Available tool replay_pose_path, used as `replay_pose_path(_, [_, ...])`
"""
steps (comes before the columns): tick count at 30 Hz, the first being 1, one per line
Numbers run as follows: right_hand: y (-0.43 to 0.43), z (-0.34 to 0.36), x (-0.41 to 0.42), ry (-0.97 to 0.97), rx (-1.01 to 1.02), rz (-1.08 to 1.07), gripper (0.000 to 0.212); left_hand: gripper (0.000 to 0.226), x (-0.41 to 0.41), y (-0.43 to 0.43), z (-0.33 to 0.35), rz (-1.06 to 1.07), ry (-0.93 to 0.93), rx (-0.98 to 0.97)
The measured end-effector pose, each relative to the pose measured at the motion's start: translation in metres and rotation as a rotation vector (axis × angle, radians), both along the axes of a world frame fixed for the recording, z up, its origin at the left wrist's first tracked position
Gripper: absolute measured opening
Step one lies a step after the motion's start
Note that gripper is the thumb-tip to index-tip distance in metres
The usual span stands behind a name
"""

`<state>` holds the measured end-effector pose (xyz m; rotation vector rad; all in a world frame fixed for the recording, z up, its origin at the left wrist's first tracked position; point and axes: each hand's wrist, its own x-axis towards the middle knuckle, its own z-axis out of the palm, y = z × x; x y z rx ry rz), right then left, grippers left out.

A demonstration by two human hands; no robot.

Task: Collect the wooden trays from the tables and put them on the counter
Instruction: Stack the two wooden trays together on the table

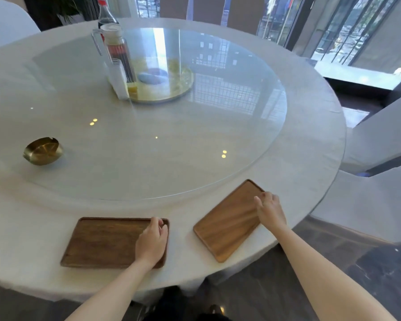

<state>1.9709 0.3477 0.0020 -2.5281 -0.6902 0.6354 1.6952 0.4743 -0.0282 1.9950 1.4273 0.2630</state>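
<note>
Two wooden trays lie on the near rim of a round white table (pixel 56 216). The darker tray (pixel 102 242) sits flat in front of me. My left hand (pixel 152 242) rests on its right end, fingers curled over the far right corner. The lighter tray (pixel 227 223) lies angled to the right, its near corner reaching the table edge. My right hand (pixel 270 210) is on its right long edge near the far corner, fingers bent onto the rim. Both trays are still down on the table.
A glass turntable (pixel 195 140) covers the table's middle, carrying a brass ashtray (pixel 43 151), a glass jug (pixel 116 54), a cola bottle (pixel 105 13) and a gold centre plate (pixel 171 89). White-covered chairs (pixel 380 172) stand at the right and far left. Windows lie behind.
</note>
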Motion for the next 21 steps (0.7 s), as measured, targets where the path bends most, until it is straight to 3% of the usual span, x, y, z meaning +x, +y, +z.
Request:
replay_pose_path(7, [-0.008,-0.014,0.042,-0.057,-0.042,0.075,0.047,0.025,0.041,-0.049,-0.005,0.064,0.144,-0.059])
replay_pose_path(13, [-0.005,-0.024,0.049,-0.050,-0.098,0.142,0.047,0.037,0.071,-0.068,-0.005,-0.013,0.240,-0.323])
replay_pose_path(18, [-0.005,-0.025,0.056,-0.055,-0.121,0.156,0.045,0.034,0.086,-0.068,-0.006,0.123,0.083,-0.519])
replay_pose_path(21, [-0.006,-0.025,0.058,-0.041,-0.127,0.124,0.045,0.037,0.086,-0.066,-0.006,0.142,0.045,-0.506])
